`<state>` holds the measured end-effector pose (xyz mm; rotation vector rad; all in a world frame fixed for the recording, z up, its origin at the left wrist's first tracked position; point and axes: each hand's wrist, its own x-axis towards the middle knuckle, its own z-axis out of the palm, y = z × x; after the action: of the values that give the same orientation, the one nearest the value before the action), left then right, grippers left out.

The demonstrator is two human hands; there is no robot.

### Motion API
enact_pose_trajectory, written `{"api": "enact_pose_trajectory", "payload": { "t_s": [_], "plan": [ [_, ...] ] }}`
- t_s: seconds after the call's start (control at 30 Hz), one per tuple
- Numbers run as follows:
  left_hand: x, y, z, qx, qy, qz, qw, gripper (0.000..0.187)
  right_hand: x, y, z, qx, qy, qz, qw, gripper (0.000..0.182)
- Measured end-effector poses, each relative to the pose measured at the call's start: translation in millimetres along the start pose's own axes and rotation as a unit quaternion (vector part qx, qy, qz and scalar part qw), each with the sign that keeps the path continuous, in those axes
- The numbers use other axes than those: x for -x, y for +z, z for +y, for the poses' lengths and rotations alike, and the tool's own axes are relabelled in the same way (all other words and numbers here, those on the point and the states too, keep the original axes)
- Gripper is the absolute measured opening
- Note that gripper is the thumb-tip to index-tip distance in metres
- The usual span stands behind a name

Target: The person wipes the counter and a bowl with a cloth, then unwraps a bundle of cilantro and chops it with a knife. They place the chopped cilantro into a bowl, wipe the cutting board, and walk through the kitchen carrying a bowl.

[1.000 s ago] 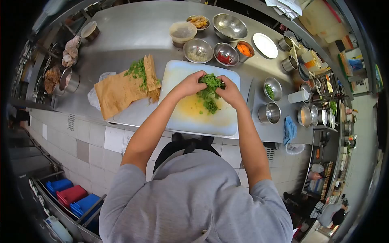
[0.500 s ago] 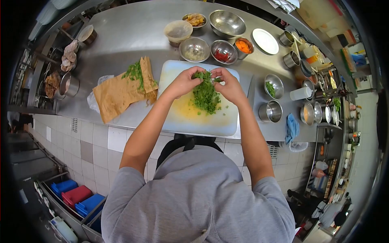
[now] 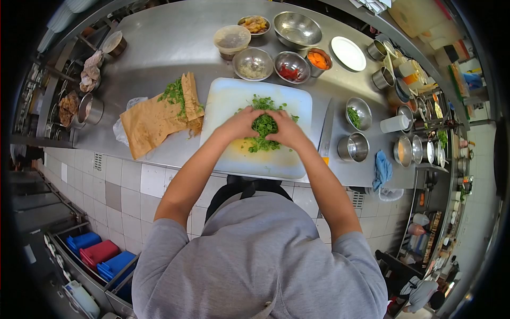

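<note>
Fingers [image 3: 253, 114] curve round leafy greens [image 3: 264, 126] | long axis: fore-aft | pointing: unclear

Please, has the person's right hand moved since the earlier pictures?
Yes. Judged against the metal bowl of red pieces, the right hand has moved left and lower in the view.

the steel table [image 3: 170, 37] gleams softly inside warped, blackened edges.
</note>
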<state>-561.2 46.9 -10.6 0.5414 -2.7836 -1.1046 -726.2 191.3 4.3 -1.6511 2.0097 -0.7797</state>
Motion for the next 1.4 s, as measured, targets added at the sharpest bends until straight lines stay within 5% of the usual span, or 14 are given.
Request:
{"api": "enact_pose_trajectory", "payload": {
  "t_s": [0.1,0.2,0.3,0.33,0.43,0.73,0.83,0.93,1.03,1.23,1.4],
  "plan": [
    [-10,17,-13,-0.015,-0.015,0.044,0.999,0.050,-5,12,-1,0.039,0.043,-0.016,0.998,0.046],
    [-6,0,-5,0.137,-0.063,0.088,0.985,0.043,-10,-11,-8,-0.062,0.120,-0.003,0.991,0.033],
    [0,-27,14,0.231,-0.087,0.064,0.967,0.037,-6,-41,-22,-0.136,0.088,0.011,0.987,0.027],
    [1,-32,18,0.264,-0.088,0.064,0.958,0.036,-5,-42,-18,-0.110,-0.010,0.070,0.991,0.027],
    [2,-33,24,0.288,-0.036,0.107,0.951,0.025,-4,-54,-31,-0.113,-0.006,0.104,0.988,0.024],
    [5,-51,38,0.259,-0.086,0.000,0.962,0.034,1,-56,-42,-0.295,0.114,0.074,0.946,0.027],
    [8,-47,37,0.260,-0.010,0.050,0.964,0.033,1,-53,-29,-0.139,-0.004,0.153,0.978,0.028],
    [6,-35,9,0.053,0.032,0.084,0.995,0.032,1,-56,-22,-0.074,0.118,0.093,0.986,0.028],
    [1,-32,-8,-0.074,-0.019,0.032,0.997,0.032,2,-37,7,-0.013,0.014,0.066,0.998,0.025],
    [6,-17,7,-0.075,-0.094,0.013,0.993,0.019,6,-6,-11,0.079,-0.036,0.033,0.996,0.019],
    [1,11,-4,-0.032,-0.091,0.049,0.994,0.017,-2,14,-17,0.119,0.016,0.023,0.993,0.021]
  ]
}}
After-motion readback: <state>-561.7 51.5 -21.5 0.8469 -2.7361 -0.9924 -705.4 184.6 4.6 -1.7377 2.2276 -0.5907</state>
